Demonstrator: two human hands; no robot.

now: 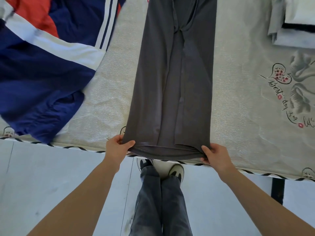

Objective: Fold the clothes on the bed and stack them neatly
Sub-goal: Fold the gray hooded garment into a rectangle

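A pair of dark grey trousers lies flat and lengthwise on the bed, the legs side by side, the hems at the near edge of the mattress. The left hand pinches the left corner of the hem, thumb on top of the cloth. The right hand grasps the right corner in the same way, with the fingers curled under the fabric. The hem is bunched a little between the two hands.

On the bed cover, to the right, a printed heart carries the words "Best day"; the smaller writing after it is not readable. A navy, white and red garment lies crumpled at the left. Folded pale clothes sit at the far right corner.
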